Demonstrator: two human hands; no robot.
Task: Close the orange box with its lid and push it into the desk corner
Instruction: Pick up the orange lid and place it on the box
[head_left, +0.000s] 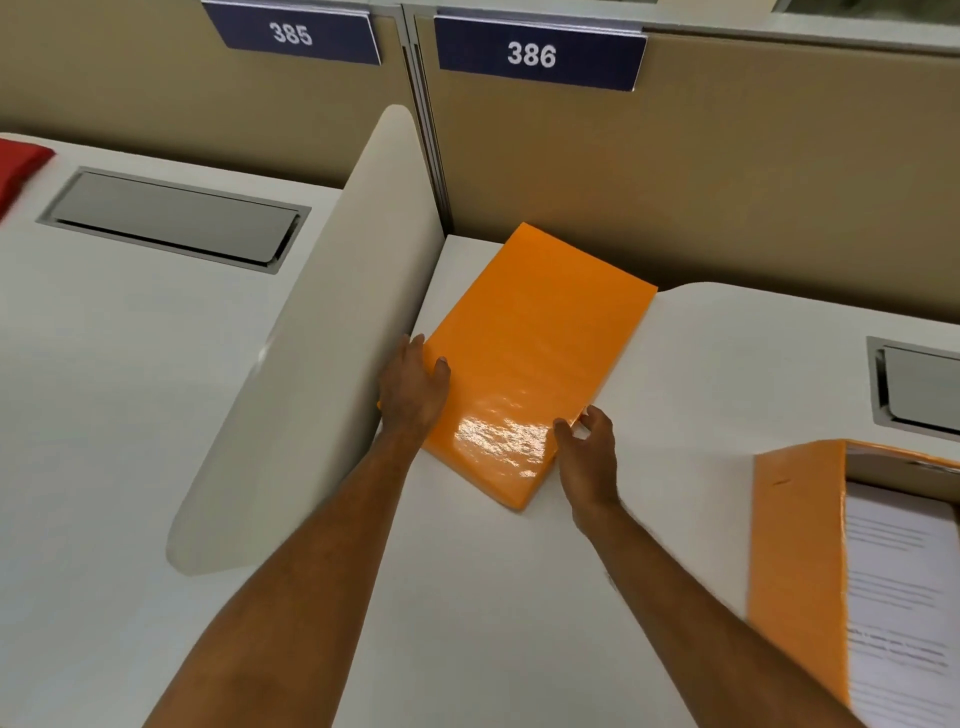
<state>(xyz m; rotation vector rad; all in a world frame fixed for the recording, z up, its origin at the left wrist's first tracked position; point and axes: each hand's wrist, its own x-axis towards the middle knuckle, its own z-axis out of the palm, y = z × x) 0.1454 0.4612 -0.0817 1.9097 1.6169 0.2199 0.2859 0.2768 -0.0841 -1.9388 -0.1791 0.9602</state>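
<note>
A flat glossy orange lid lies at an angle on the white desk, its far end close to the corner by the partition. My left hand grips its near left edge, fingers curled over the top. My right hand holds the near right edge, thumb on top. The open orange box stands at the right edge of the view, apart from the lid, with printed papers inside.
A white curved divider rises just left of the lid. Beige partition panels with signs 385 and 386 close off the back. Grey cable hatches sit in both desks. A red object lies far left.
</note>
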